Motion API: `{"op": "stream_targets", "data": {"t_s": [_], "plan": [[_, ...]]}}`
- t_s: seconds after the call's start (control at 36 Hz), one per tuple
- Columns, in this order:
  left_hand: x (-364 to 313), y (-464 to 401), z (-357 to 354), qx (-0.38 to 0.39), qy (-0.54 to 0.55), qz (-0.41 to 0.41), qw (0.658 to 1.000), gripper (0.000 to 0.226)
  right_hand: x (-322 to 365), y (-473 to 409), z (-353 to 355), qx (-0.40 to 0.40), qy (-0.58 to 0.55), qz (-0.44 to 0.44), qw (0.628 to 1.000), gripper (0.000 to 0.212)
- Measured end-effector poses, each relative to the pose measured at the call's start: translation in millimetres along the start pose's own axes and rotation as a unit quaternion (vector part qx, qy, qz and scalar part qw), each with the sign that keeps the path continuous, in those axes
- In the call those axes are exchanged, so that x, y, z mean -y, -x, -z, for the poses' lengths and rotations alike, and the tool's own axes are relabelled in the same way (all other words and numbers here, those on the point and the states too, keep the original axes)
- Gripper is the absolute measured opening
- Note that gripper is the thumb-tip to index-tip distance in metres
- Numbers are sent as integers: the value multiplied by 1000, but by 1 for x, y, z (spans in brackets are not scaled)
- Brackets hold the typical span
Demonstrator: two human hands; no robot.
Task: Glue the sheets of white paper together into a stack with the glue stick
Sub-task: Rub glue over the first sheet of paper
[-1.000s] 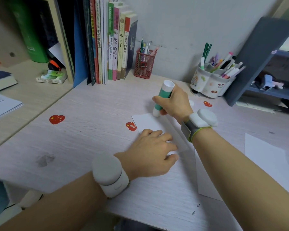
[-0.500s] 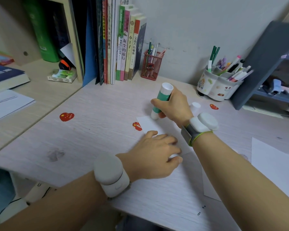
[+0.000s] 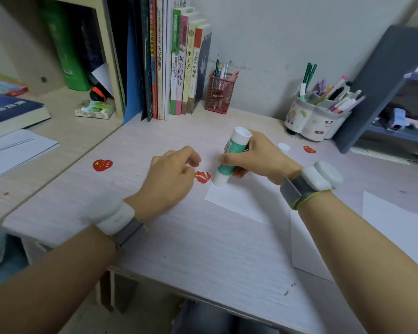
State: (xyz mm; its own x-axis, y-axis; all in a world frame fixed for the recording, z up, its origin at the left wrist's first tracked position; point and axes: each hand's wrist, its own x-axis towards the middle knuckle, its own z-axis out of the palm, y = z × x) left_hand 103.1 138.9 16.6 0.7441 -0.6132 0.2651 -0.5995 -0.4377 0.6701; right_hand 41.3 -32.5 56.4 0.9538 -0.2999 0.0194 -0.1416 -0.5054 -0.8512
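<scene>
My right hand (image 3: 258, 155) grips a green and white glue stick (image 3: 229, 155), tilted, its lower end touching the far left corner of a small white sheet (image 3: 237, 201) on the desk. My left hand (image 3: 169, 177) hovers left of the sheet with loosely curled fingers, holding nothing and off the paper. Two more white sheets lie to the right: one (image 3: 302, 249) partly under my right forearm, another (image 3: 393, 225) near the right edge. The glue stick's white cap (image 3: 283, 147) sits behind my right hand.
Red heart stickers (image 3: 102, 164) (image 3: 202, 177) (image 3: 309, 149) lie on the desk (image 3: 203, 249). Upright books (image 3: 179, 68), a red mesh pen cup (image 3: 220, 92) and a white pen holder (image 3: 311, 121) line the back. A grey shelf (image 3: 381, 88) stands right; a side shelf with papers (image 3: 17, 150) left.
My left hand has lifted off the small sheet and moved left and away, fingers curling loosely. The glue stick has stayed at the sheet's far corner.
</scene>
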Motion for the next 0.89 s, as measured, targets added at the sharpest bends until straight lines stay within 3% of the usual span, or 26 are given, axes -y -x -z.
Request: {"op": "stream_targets", "data": {"t_s": [0.14,0.25,0.36,0.5,0.89], "plan": [[-5,-3,-10,86,42,-27,995,42,1,10,-3,-7,27,16,999,25],[-7,-11,-17,135,76,7,988,42,-1,18,-5,-30,19,18,999,31],[-5,-20,-19,177,30,9,984,38,-3,23,-7,-43,9,16,999,25],[-10,-25,-21,178,-93,-77,977,23,-1,30,-10,-53,6,18,998,28],[-11,-16,-20,209,-116,-90,967,28,-4,54,-10,-41,-20,9,999,24]]}}
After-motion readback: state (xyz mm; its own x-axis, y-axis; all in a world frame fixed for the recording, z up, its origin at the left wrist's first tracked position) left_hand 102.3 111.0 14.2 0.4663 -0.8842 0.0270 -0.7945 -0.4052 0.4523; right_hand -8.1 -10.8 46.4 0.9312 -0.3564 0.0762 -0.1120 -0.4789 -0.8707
